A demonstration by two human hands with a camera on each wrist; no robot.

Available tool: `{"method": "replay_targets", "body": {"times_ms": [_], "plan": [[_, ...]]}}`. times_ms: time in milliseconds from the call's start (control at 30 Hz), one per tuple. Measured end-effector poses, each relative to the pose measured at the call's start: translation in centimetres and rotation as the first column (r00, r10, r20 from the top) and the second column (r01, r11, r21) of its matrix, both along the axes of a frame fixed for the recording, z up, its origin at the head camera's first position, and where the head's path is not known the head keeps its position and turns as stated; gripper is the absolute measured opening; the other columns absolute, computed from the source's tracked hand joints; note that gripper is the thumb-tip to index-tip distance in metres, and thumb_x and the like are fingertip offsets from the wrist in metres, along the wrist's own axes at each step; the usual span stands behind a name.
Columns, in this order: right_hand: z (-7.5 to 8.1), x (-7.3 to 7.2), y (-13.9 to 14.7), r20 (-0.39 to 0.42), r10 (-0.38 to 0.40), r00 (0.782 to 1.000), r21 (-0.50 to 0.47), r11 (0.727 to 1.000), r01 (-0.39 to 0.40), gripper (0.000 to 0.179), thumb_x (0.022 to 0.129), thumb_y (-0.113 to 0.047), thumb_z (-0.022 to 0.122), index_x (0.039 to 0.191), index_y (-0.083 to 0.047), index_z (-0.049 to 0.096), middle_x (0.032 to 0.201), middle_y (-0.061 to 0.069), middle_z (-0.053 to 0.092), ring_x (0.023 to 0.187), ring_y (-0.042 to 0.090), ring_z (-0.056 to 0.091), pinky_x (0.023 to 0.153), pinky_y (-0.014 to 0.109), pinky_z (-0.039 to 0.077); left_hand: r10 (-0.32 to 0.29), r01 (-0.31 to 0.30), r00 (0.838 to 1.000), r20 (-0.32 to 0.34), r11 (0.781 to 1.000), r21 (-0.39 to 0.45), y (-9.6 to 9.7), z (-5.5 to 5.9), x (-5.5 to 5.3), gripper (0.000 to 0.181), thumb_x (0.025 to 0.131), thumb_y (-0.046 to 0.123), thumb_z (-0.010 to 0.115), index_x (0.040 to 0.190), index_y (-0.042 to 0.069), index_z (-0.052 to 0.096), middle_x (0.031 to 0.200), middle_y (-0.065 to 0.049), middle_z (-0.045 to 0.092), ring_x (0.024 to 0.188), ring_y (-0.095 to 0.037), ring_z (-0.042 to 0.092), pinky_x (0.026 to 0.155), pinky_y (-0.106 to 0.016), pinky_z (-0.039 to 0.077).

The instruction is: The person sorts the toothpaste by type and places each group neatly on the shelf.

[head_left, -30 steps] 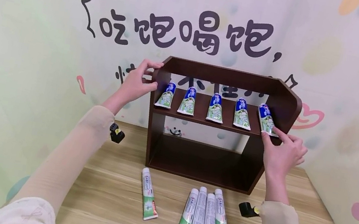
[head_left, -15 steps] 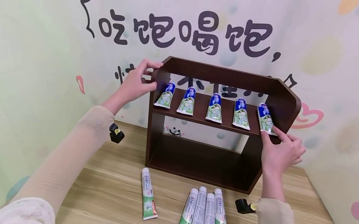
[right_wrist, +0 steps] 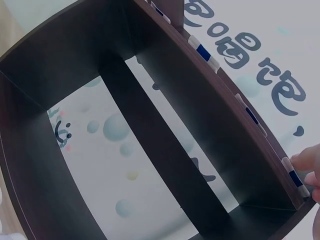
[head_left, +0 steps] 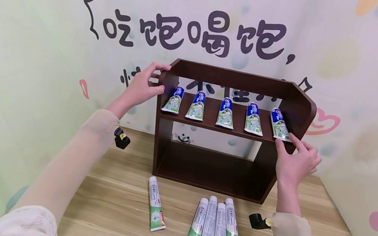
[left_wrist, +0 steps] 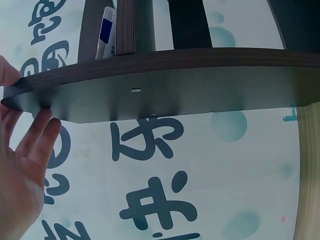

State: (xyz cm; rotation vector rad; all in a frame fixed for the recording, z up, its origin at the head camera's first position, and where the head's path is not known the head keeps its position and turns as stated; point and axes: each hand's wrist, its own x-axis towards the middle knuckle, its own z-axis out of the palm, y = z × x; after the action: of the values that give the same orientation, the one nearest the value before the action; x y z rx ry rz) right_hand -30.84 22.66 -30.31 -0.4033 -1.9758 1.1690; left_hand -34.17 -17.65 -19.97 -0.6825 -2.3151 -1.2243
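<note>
The left hand (head_left: 140, 87) grips the upper part of the dark rack's (head_left: 233, 79) left side panel, fingers bent round its edge, probably to steady it on the wooden surface (head_left: 115, 189); the right hand (head_left: 296, 164) pinches the front end of the rightmost blue-and-green tube (head_left: 279, 123) between thumb and forefinger, perhaps to control its angle, as it lies slantwise near the right panel on the upper shelf; four matching tubes (head_left: 225, 116) lie spaced along that shelf, flat ends at its front edge, seemingly so the printed faces show; both arms reach forward, spread to either side; in front of the rack, one white-and-green tube (head_left: 156, 207) lies apart from four white-capped tubes (head_left: 194, 233) grouped together.
</note>
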Motion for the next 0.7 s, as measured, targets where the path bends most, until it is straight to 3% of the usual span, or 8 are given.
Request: {"method": "replay_targets", "body": {"times_ms": [367, 567, 700], "plan": [[0.1, 1.6, -0.6, -0.058, 0.071, 0.996, 0.056, 0.996, -0.067, 0.050, 0.084, -0.032, 0.077, 0.132, -0.020, 0.065, 0.127, 0.020, 0.054, 0.127, 0.032, 0.036, 0.104, 0.049, 0.031, -0.021, 0.019, 0.999, -0.039, 0.998, -0.058, -0.3, 0.2, -0.5, 0.052, 0.091, 0.003, 0.054, 0.143, 0.003, 0.047, 0.152, -0.017, 0.043, 0.126, -0.043, 0.050, 0.106, -0.057, 0.047], [-1.3, 3.3, -0.9, -0.088, 0.149, 0.985, 0.100, 0.985, -0.140, 0.050, 0.085, -0.027, 0.077, 0.131, -0.014, 0.065, 0.121, 0.020, 0.055, 0.116, 0.024, 0.035, 0.091, 0.038, 0.032, -0.035, 0.033, 0.999, -0.026, 0.998, -0.059, -0.4, -0.2, -0.4, 0.050, 0.092, 0.001, 0.057, 0.141, 0.004, 0.049, 0.157, -0.015, 0.039, 0.127, -0.041, 0.050, 0.105, -0.054, 0.049], [-2.6, 4.4, -1.2, -0.053, 0.183, 0.982, 0.141, 0.975, -0.174, 0.051, 0.085, -0.025, 0.077, 0.133, -0.015, 0.063, 0.120, 0.017, 0.057, 0.112, 0.019, 0.035, 0.085, 0.031, 0.030, -0.019, 0.017, 0.999, -0.039, 0.998, -0.063, -0.4, -0.2, -0.3, 0.050, 0.091, 0.001, 0.058, 0.140, 0.005, 0.050, 0.157, -0.013, 0.039, 0.124, -0.039, 0.055, 0.101, -0.051, 0.053]]}}
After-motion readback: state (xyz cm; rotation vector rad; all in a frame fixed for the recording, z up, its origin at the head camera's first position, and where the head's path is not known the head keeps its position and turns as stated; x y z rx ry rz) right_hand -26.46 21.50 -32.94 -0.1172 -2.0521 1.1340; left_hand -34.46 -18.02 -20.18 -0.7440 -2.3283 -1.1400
